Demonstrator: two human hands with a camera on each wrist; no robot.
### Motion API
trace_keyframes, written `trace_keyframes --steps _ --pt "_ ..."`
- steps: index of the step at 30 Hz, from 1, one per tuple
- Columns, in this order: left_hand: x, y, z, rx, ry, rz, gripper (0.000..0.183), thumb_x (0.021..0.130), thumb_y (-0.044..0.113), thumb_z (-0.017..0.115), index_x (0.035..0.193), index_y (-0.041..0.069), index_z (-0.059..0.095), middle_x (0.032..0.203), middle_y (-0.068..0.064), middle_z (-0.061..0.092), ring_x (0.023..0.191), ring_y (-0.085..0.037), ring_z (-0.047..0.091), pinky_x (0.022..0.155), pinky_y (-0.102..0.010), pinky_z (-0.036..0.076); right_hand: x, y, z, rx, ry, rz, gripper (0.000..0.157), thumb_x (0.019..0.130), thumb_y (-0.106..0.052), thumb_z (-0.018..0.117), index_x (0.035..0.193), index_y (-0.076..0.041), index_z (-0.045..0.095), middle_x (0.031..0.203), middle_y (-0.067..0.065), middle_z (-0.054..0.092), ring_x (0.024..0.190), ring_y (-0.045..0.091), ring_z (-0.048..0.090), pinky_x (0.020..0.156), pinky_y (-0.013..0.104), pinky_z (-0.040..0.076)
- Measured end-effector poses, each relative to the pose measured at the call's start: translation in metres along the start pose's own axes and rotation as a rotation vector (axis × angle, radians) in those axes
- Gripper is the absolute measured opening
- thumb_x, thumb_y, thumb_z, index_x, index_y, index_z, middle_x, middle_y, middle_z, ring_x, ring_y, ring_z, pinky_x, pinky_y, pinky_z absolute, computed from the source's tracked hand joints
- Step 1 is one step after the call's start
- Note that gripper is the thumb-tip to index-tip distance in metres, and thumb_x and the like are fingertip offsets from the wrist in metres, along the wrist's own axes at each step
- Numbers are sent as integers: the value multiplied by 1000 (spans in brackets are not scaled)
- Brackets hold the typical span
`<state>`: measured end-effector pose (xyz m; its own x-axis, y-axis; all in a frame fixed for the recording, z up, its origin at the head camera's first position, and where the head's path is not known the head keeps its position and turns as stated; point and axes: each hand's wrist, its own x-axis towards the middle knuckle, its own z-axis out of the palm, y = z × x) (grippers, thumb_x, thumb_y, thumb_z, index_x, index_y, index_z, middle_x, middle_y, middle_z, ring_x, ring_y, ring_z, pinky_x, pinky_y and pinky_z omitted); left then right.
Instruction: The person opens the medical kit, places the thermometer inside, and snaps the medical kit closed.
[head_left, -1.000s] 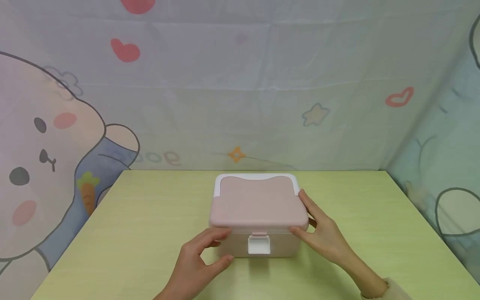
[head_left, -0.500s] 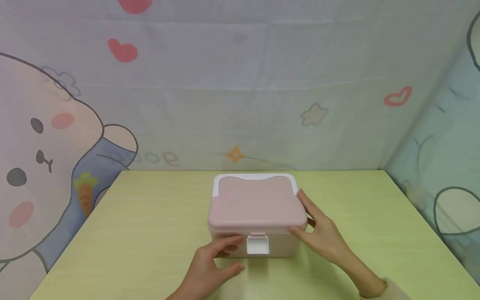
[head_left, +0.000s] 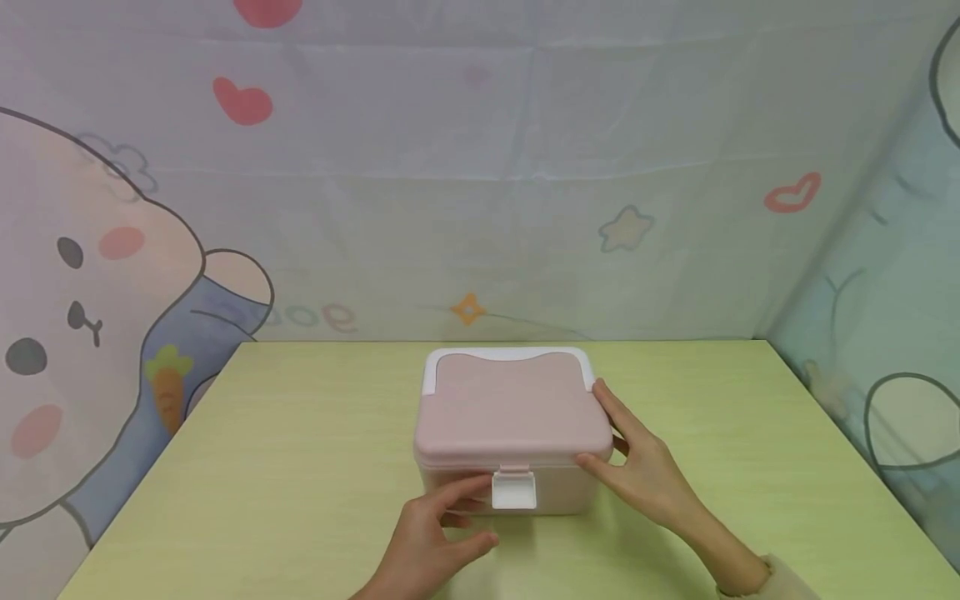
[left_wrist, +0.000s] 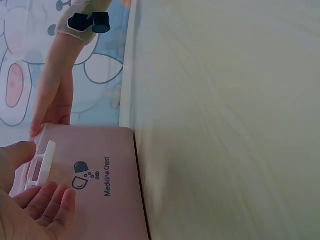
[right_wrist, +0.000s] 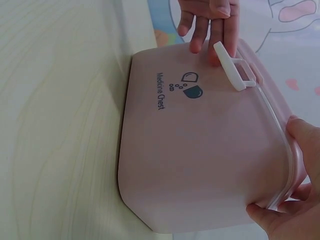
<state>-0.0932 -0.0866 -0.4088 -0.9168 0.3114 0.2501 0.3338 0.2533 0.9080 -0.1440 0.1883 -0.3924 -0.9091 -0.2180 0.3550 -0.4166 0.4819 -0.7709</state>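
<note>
A pale pink medicine chest [head_left: 517, 408] with a lid and a white carrying handle [head_left: 510, 353] stands on the table, its lid down. On its front, the white latch [right_wrist: 231, 66] sticks out from the wall, swung away. My left hand [head_left: 431, 537] is at the front left of the chest, fingers loosely bent, the index fingertip at the left side of the latch; the thumb stands apart from it. My right hand [head_left: 648, 471] holds the right front corner, thumb on the lid's front edge and fingers along the right side. Inside the chest is hidden.
The chest stands on a light yellow-green table [head_left: 300, 450]. Behind the table's back edge hangs a printed cloth [head_left: 405, 233] with hearts and a cartoon animal. Another cloth [head_left: 900, 308] hangs along the right side.
My left hand has moved right and slightly down, from the lid's front left edge to beside the latch. The right hand keeps its hold on the corner. The view has shifted slightly.
</note>
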Motion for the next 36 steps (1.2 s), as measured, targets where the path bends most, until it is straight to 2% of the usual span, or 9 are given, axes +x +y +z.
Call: trace_keyframes --steps 3,10,16,21,36 --pt "1 1 2 -1 12 -20 46 74 16 77 117 13 61 101 -3 66 90 -19 64 73 -29 54 0 0 0 2 0 3 84 79 -25 73 147 -16 24 150 7 27 126 25 42 92 30 46" --pt "3 6 8 -20 79 -124 37 74 10 75 108 13 64 95 -2 66 85 -16 64 72 -26 53 -1 -1 0 0 -6 15 83 80 -27 72 147 -17 23 151 6 25 127 24 41 93 25 45" --pt "6 6 16 -16 174 -156 30 71 8 77 98 14 66 86 0 67 76 -6 63 66 -21 52 -1 -1 1 -5 -3 16 84 80 -27 72 147 -17 23 150 7 26 127 24 42 93 28 45" --pt "8 6 20 -17 228 -175 27 71 11 78 95 14 67 82 1 67 73 -3 61 63 -20 51 -1 -1 1 -8 -1 14 84 79 -28 73 147 -17 23 151 6 25 128 25 40 93 30 45" --pt "11 8 22 -86 259 -229 22 74 22 77 91 11 68 86 0 69 74 -5 62 67 -19 52 -1 -1 0 -13 2 17 85 79 -27 73 147 -18 23 151 6 24 128 25 40 92 31 46"
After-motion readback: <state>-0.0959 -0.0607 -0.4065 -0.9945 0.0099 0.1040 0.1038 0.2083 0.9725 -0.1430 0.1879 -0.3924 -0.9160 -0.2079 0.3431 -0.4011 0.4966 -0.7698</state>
